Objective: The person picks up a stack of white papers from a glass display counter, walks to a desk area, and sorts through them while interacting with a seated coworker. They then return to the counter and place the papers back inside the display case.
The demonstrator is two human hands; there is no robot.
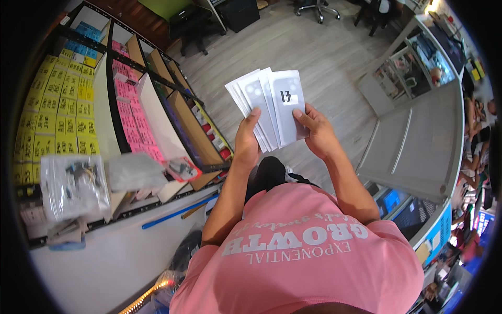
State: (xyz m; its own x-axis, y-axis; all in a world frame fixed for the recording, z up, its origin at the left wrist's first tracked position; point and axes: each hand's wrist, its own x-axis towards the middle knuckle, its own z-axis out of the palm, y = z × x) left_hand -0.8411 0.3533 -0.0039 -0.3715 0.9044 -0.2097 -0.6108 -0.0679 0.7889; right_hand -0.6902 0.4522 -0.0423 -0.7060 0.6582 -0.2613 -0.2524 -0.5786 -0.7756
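Observation:
Several thin, whitish flat packets are fanned out in front of me, over the floor. Grey circles like a phone's camera lenses show through the left-hand packets. My left hand grips that bunch by its left edge, thumb on top. The front packet on the right has a dark handwritten mark and a similar lens pattern at its top. My right hand pinches its right edge, thumb on the face and fingers behind. The packets overlap at their lower ends. What lies inside them is not clear.
On my left, a shelf rack holds rows of yellow boxes and pink boxes. Clear plastic bags lie at its near end. To my right stands a grey cabinet panel. Chairs are beyond the wood-look floor.

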